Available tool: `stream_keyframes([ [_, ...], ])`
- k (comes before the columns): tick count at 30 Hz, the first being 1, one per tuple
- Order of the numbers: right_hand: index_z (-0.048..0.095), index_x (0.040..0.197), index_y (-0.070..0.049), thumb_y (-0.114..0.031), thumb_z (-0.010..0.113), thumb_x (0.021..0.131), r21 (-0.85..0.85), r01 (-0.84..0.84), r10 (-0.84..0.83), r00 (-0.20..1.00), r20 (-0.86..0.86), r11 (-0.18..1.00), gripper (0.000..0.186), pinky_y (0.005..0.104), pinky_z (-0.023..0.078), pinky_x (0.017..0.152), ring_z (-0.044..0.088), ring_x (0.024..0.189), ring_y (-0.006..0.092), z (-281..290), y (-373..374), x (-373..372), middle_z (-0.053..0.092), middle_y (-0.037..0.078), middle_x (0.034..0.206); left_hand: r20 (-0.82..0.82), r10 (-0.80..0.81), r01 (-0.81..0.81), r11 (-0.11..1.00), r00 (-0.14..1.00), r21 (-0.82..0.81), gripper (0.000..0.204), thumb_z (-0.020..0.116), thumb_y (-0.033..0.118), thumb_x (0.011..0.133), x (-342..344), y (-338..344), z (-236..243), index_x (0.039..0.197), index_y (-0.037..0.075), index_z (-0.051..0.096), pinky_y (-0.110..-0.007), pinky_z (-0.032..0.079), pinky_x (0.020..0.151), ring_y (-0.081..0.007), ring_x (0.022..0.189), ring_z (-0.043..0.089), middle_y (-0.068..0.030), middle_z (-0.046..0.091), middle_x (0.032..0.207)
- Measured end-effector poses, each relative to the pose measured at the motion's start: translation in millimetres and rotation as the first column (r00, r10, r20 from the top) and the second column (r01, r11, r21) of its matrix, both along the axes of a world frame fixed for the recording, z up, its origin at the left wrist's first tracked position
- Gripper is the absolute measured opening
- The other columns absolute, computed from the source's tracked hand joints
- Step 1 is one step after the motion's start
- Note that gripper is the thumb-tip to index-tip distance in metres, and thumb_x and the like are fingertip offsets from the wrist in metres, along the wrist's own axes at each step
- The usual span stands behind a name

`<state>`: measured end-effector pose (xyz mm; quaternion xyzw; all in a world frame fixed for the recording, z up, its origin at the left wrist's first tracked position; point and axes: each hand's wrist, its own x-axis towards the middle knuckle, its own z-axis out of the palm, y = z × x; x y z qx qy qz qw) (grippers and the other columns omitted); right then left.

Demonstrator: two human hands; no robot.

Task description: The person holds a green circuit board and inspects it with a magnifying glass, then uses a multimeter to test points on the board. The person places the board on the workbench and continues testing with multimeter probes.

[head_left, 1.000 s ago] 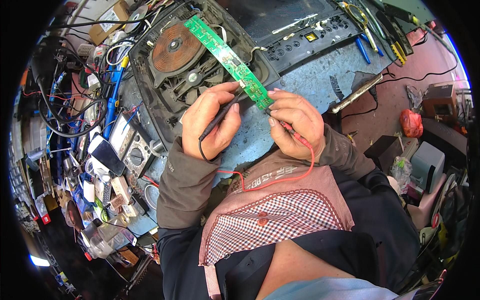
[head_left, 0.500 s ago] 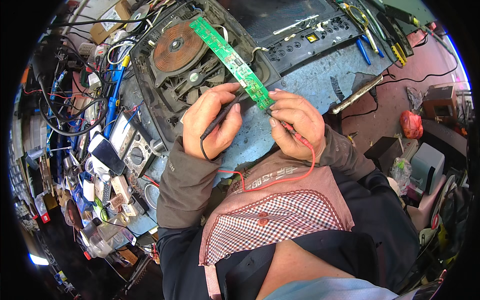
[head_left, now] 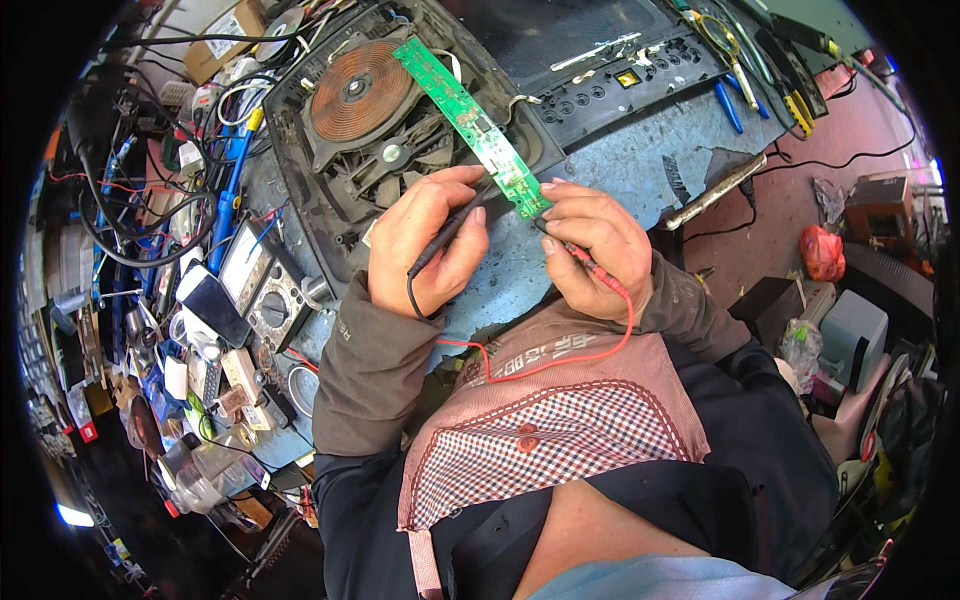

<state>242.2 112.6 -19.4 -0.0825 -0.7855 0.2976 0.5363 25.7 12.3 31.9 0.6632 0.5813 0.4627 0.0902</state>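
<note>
Open cooker housing [head_left: 300,190] w/ copper coil [head_left: 357,90], fan [head_left: 388,153] inside.

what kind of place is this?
Most likely an electronics repair bench. The left hand holds a black probe and the right hand a red one against a green circuit board, over an opened appliance with a copper coil. A multimeter lies among tangled wires.

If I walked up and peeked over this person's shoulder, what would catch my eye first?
Probably the long green circuit board, slanting up from the middle, with both hands at its lower end. The left hand holds a black probe to it and the right hand a red probe. Behind it shines a copper coil in an opened black casing.
</note>
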Motion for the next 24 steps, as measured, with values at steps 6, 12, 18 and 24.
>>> stream_keyframes([
  [6,0.073,0.106,0.002,0.005,0.083,0.085,0.003,-0.002,0.002,1.000,0.006,1.000,0.024,0.0523,0.066,0.100,0.080,0.108,0.0409,0.2,0.2,0.6,0.076,0.018,0.104,-0.014,0.004,-0.004,1.000,1.000,0.004,0.017,0.080,0.000,0.092,0.2,-0.3,1.1,0.106,-0.002,0.071,-0.038,0.064,0.083,-0.0331,0.097,0.081,-0.0232,0.081,0.118],
  [12,0.073,0.107,0.002,0.005,0.084,0.085,0.007,-0.010,0.010,1.000,0.002,1.000,0.024,0.0521,0.066,0.099,0.080,0.109,0.0410,-0.8,1.3,0.8,0.076,0.018,0.105,-0.003,-0.009,0.009,1.000,1.000,0.008,0.017,0.080,0.000,0.093,0.0,0.3,0.3,0.106,-0.003,0.071,-0.038,0.064,0.083,-0.0333,0.097,0.081,-0.0231,0.080,0.118],
  [18,0.073,0.108,0.002,0.005,0.084,0.086,0.015,-0.016,0.016,1.000,0.006,1.000,0.025,0.0520,0.066,0.099,0.080,0.109,0.0411,-0.9,1.8,1.3,0.076,0.018,0.105,-0.012,-0.009,0.009,1.000,1.000,0.004,0.017,0.080,-0.001,0.092,0.2,0.1,1.0,0.107,-0.002,0.071,-0.038,0.064,0.082,-0.0333,0.097,0.081,-0.0228,0.080,0.118],
  [24,0.073,0.108,0.002,0.005,0.085,0.085,0.008,-0.025,0.025,1.000,0.010,1.000,0.026,0.0518,0.066,0.099,0.080,0.110,0.0411,-0.5,2.1,1.5,0.076,0.018,0.106,-0.020,-0.012,0.012,1.000,1.000,0.010,0.018,0.080,-0.001,0.092,0.1,-0.2,1.6,0.107,-0.002,0.070,-0.039,0.064,0.083,-0.0338,0.097,0.081,-0.0230,0.080,0.117],
])
